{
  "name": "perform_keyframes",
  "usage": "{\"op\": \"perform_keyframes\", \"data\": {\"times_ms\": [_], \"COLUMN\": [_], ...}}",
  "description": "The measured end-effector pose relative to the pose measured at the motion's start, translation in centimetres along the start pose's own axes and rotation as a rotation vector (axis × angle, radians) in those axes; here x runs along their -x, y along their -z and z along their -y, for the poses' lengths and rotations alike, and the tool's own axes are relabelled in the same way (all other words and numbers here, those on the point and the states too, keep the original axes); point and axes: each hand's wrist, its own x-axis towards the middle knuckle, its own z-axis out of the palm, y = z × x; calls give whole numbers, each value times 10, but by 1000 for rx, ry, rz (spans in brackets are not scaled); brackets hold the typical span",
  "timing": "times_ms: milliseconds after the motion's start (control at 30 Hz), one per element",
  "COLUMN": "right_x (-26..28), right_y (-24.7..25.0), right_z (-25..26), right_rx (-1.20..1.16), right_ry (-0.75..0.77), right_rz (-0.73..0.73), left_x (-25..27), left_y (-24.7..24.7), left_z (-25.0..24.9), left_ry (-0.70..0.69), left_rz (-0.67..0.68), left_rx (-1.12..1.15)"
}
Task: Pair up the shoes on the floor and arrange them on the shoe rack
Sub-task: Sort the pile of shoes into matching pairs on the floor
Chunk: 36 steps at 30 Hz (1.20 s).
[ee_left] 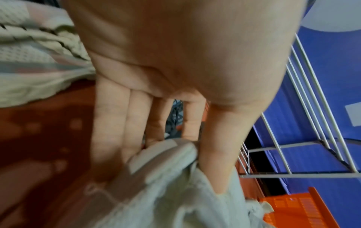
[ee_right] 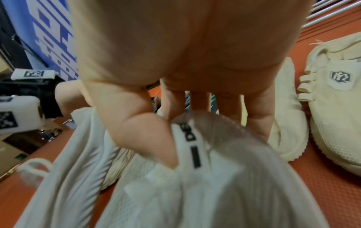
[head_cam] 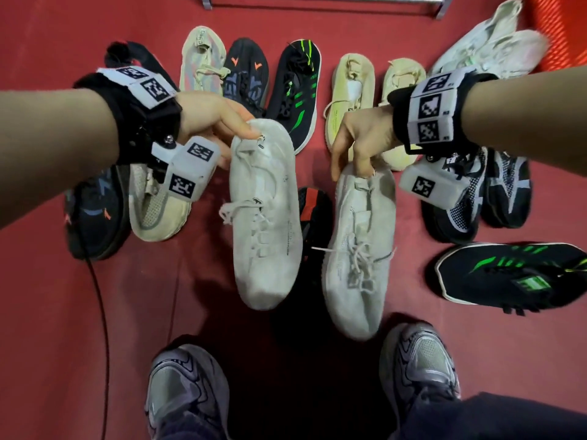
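Observation:
Two matching pale grey-white knit sneakers hang above the red floor, toes toward me. My left hand [head_cam: 222, 122] pinches the heel of the left sneaker [head_cam: 266, 223], thumb inside the collar [ee_left: 216, 162] and fingers behind the heel [ee_left: 166, 177]. My right hand [head_cam: 359, 144] grips the heel collar of the right sneaker [head_cam: 359, 249], its thumb [ee_right: 148, 138] pressed beside the black-lettered heel tab [ee_right: 190, 143]. The grey metal shoe rack [head_cam: 324, 1] stands at the far top edge; its bars [ee_left: 304, 123] show against a blue wall.
Several loose shoes lie on the floor: a beige pair [head_cam: 349, 96], black-and-green ones [head_cam: 295, 90] [head_cam: 514, 274], black-orange ones [head_cam: 244, 74] [head_cam: 92, 211], white ones [head_cam: 495, 49], black-white mesh ones [head_cam: 460, 198]. An orange crate [head_cam: 559, 27] sits far right. My own feet [head_cam: 187, 392] are below.

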Motion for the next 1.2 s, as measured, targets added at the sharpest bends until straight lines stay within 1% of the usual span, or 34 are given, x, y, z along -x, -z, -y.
{"op": "perform_keyframes", "data": {"times_ms": [133, 200, 367, 467, 533, 600, 667, 700, 733, 800, 833, 867, 933, 1000, 1067, 1100, 1167, 1200], "right_x": [9, 12, 13, 17, 20, 20, 20, 20, 19, 15, 13, 11, 6, 2, -2, -3, -9, -11], "right_y": [4, 7, 10, 10, 9, 5, 0, -3, -6, -7, -6, -6, -4, 0, 5, 7, 7, 5], "right_z": [-8, -12, -42, -64, -76, -85, -89, -90, -91, -91, -91, -89, -86, -82, -77, -73, -67, -63], "right_rx": [-78, -87, -7, -24, -84, -139, -91, -67, -57, -85, -106, -112, -103, -100, -178, -229, -261, -230], "right_ry": [1, -13, -134, -175, -190, -177, -185, -197, -200, -186, -179, -178, -172, -154, -125, -108, -73, -60], "right_rz": [-50, -46, -46, -66, -112, -167, -193, -200, -211, -269, -304, -338, -381, -407, -402, -374, -280, -232], "left_x": [-11, -20, -48, -67, -85, -98, -109, -110, -110, -107, -103, -101, -101, -104, -107, -108, -108, -109], "left_y": [-39, -62, -110, -124, -128, -132, -134, -134, -133, -130, -129, -127, -124, -120, -116, -115, -113, -112], "left_z": [-18, -26, -39, -45, -44, -43, -44, -44, -43, -35, -29, -21, -8, 4, 11, 14, 16, 17], "left_ry": [-15, -7, 3, -8, 63, 104, 117, 98, 49, -105, -147, -165, -158, -138, -98, -76, -47, -47], "left_rz": [102, 120, 55, -43, -93, -117, -127, -121, -129, -172, -181, -174, -162, -153, -128, -104, -51, -34], "left_rx": [45, 40, -19, -40, -2, 17, -14, -91, -193, -411, -478, -559, -736, -804, -723, -675, -635, -644]}}
